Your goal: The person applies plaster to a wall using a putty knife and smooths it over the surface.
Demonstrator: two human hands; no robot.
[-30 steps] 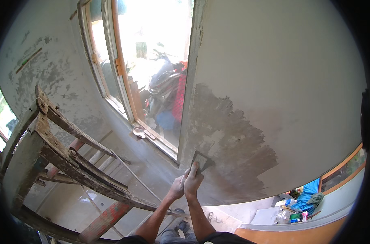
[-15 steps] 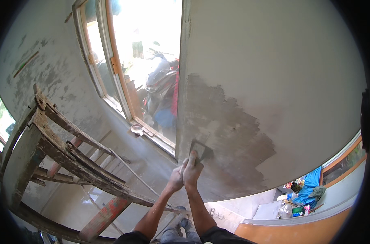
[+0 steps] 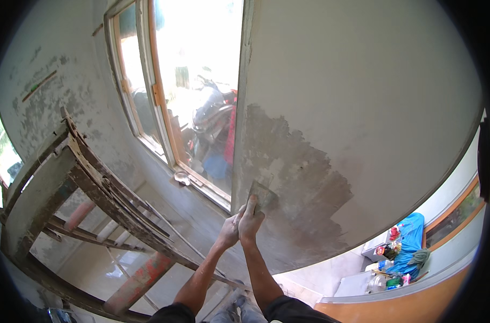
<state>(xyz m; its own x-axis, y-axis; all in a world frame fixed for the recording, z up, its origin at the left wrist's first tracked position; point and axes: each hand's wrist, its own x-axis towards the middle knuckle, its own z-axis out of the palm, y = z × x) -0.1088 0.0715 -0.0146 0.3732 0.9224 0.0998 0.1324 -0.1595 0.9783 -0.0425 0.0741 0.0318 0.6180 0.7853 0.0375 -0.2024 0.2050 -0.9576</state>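
With its thumb along the tool, my right hand is closed on a flat scraper. The blade lies against the white wall, low in a dull grey patch just right of the window frame. Pressed close beside it, my left hand is closed too, its fingers at the right hand and the lower end of the scraper. The handle is mostly hidden by both hands. A paler smear shows by the blade's upper edge.
A worn, stained wooden stepladder stands close on the left. A small white dish-like thing rests on the window sill. Beyond the wall's right edge, a blue plastic sheet and several containers lie by an orange-brown surface.
The view has turned slightly, so the ladder and window appear shifted right. The scraper stays low in the grey patch, its blade turned a little and looking lighter. Both hands keep their hold.
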